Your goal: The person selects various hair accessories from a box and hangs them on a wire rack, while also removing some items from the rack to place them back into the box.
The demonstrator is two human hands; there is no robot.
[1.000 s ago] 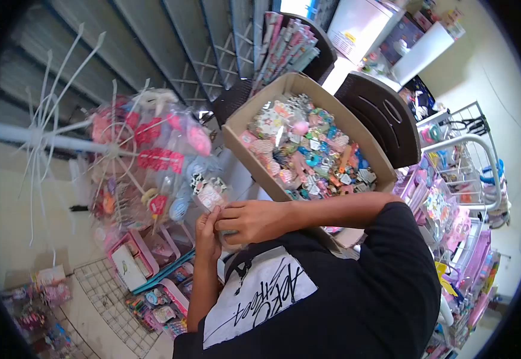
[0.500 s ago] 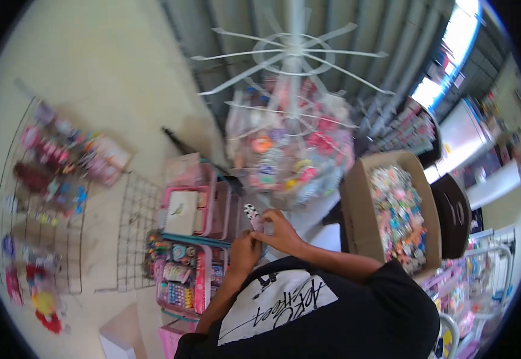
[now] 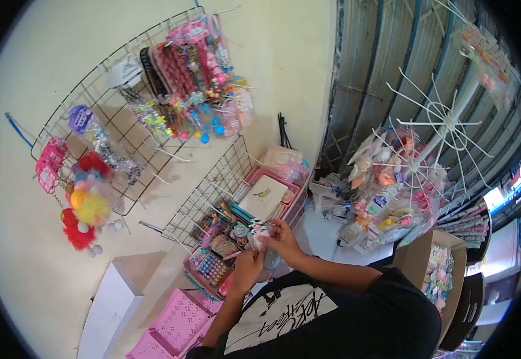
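Between my two hands, in front of my chest, is a small item in what looks like clear plastic, with a black-and-white patterned top and a pale pink part (image 3: 260,230). My left hand (image 3: 248,267) is closed on its lower end. My right hand (image 3: 283,244) pinches its right side with thumb and fingers. What exactly the item is, I cannot make out. Just beyond my hands lies an open pink case (image 3: 192,270) of beads and small pens. Behind it a pink tray (image 3: 297,194) holds a notebook with a bird on its cover (image 3: 264,196).
A wire wall rack (image 3: 130,192) carries bracelets, chains and pompom keyrings. A white spinning stand (image 3: 448,119) hung with bagged goods is at right, beside a cardboard box (image 3: 413,256) of trinkets. Pink plastic baskets (image 3: 179,314) and a white box (image 3: 112,302) stand at lower left.
My view has swung left, so the wall rack shows more fully and the spinning stand has shifted to the right. Both hands still hold the patterned item.
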